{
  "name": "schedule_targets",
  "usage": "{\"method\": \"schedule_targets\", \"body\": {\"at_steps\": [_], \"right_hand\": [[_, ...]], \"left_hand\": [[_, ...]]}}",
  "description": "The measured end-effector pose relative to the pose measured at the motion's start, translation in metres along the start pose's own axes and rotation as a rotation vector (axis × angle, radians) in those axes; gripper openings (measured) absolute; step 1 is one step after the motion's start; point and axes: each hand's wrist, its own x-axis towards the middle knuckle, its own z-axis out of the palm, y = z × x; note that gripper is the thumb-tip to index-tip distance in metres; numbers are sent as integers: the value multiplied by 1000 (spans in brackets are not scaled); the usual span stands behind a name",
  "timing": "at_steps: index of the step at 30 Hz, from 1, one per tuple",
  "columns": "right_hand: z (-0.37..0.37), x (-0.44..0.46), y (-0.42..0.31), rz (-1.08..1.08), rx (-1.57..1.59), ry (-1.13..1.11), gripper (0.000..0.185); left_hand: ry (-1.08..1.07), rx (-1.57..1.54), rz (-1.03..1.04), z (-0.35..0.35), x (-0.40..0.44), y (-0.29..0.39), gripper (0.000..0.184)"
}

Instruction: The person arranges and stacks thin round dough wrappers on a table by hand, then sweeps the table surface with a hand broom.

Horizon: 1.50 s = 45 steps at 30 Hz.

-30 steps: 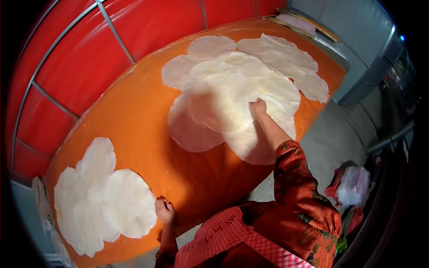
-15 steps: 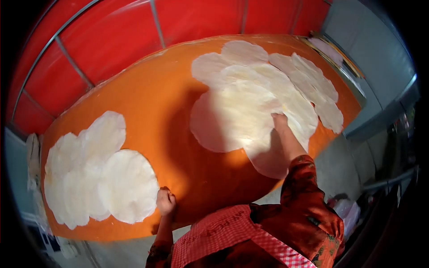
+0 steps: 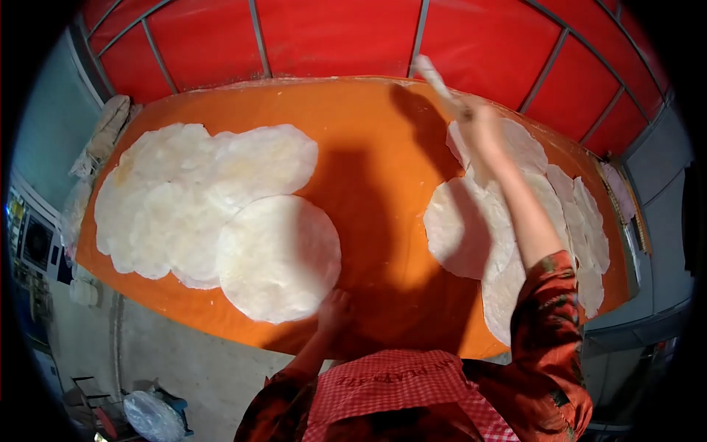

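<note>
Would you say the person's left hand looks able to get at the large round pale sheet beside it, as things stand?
Probably yes: the left hand is right at the near edge of the round pale sheet, and nothing seems to lie over it; only a shadow crosses it.

Beyond the left hand [image 3: 335, 311] and right hand [image 3: 482, 131] stands a red wall [image 3: 339, 37] with grey bars [image 3: 260, 37]. An orange table [image 3: 346, 110] lies beneath both. Right of the right hand is a grey panel [image 3: 654, 188]; left of the left hand, grey floor [image 3: 184, 328]. Shadows [image 3: 361, 214] cross the table.
</note>
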Motion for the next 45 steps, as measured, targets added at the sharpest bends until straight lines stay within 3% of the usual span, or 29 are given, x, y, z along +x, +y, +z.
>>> {"method": "schedule_targets", "body": {"at_steps": [2, 4, 7, 8, 9, 12, 15, 18, 21, 22, 27, 31, 32, 36, 41, 45], "right_hand": [[72, -9, -18, -346, -101, 128, 33], [149, -39, -40, -335, 35, -3, 32], [266, -116, -37, -428, -24, -221, 22], [298, -145, -35, -208, 269, -318, 25], [315, -169, -36, 19, 563, -406, 28], [318, -217, -31, -460, -30, -250, 29], [307, -217, -19, -465, 52, -245, 29], [280, -213, -12, -227, 302, -332, 29], [286, -222, -2, 171, 562, -200, 32], [288, -214, -1, 430, 712, -251, 31], [278, -163, 2, 492, 539, -73, 26], [334, -131, 45, 770, 493, -216, 30], [351, -128, 55, 691, 367, -180, 26], [374, -126, 51, 629, 587, -6, 30], [371, -119, 49, 732, 628, -51, 24], [360, -123, 41, 758, 465, -22, 19]], "left_hand": [[24, 2, 15, 1, 0, -2, 8], [21, 3, 7, 0, 0, -1, 9], [-37, 22, -13, 2, 1, -3, 9], [-72, 42, -7, 5, -3, -8, 10], [-110, 64, -1, 7, -4, -13, 10], [-64, 7, 8, 4, 0, -9, 11], [-70, -17, 35, 0, 3, -4, 13], [-94, 1, 23, 1, 2, -6, 16], [-123, 31, 10, 3, 3, -5, 16], [-126, 27, 25, 2, 3, -7, 15], [-128, 1, 28, 3, 5, -6, 12], [-107, -21, 48, -1, 8, -3, 10], [-110, -26, 51, -2, 9, -3, 10], [-120, -26, 44, -1, 9, -4, 10], [-83, -59, 31, -3, 7, -4, 10], [-81, -77, 36, -1, 6, -5, 10]]}}
